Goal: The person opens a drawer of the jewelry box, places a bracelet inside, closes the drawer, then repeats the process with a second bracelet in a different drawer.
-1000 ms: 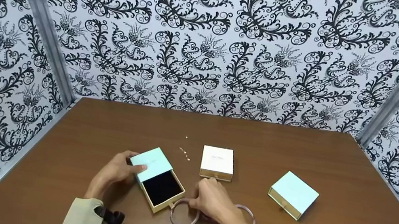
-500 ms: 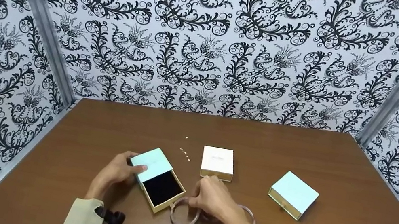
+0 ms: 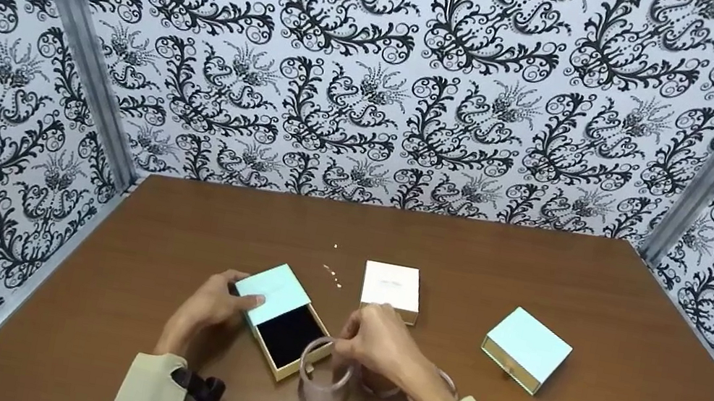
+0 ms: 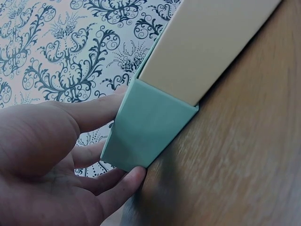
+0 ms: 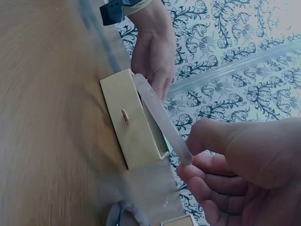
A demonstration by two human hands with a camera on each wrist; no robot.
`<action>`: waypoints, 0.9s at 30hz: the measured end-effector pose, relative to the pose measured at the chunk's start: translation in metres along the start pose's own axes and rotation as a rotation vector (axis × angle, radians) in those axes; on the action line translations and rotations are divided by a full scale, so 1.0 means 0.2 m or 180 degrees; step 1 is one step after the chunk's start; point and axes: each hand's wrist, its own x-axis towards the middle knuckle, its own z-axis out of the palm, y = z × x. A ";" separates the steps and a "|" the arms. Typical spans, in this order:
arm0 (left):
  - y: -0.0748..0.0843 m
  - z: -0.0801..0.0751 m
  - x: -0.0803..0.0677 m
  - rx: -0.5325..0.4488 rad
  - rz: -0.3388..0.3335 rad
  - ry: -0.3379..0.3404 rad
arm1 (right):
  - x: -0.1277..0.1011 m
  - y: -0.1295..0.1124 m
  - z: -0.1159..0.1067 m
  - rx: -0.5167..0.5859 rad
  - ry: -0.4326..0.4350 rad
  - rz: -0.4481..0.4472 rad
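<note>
My left hand [image 3: 235, 293] grips the mint-green sleeve [image 3: 272, 288] of a small drawer box; its fingers [image 4: 134, 176] wrap the sleeve's end [image 4: 146, 132]. The cream drawer [image 3: 292, 337] is slid out, showing a black lining, and has a small pull tab [image 5: 125, 116] on its front. My right hand [image 3: 347, 346] pinches a pale pink translucent bangle [image 3: 305, 379] by its upper edge. It holds the bangle [image 5: 162, 120] tilted just above the drawer's near corner. A second bangle [image 3: 446, 380] lies on the table, partly hidden under my right wrist.
A white square box [image 3: 392, 286] stands just behind my right hand. A closed mint box [image 3: 524, 357] sits to the right. A few tiny gold pieces [image 3: 334, 274] lie behind the open box. Patterned walls enclose the brown table [image 3: 534, 276] on three sides.
My right hand has lifted one bangle off the table, stood it on edge and moved it left toward the open drawer. The left hand and the boxes have stayed put.
</note>
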 end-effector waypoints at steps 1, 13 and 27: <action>0.00 0.00 0.00 0.0013 -0.0010 -0.0002 | 0.00 0.00 0.01 0.0044 0.0016 0.0030; 0.00 0.02 0.01 -0.0031 0.0045 0.0047 | 0.05 -0.04 0.05 0.0359 0.0236 0.0226; 0.00 0.00 0.01 0.0175 0.0068 0.0023 | 0.09 -0.07 0.14 0.0214 0.0530 0.0523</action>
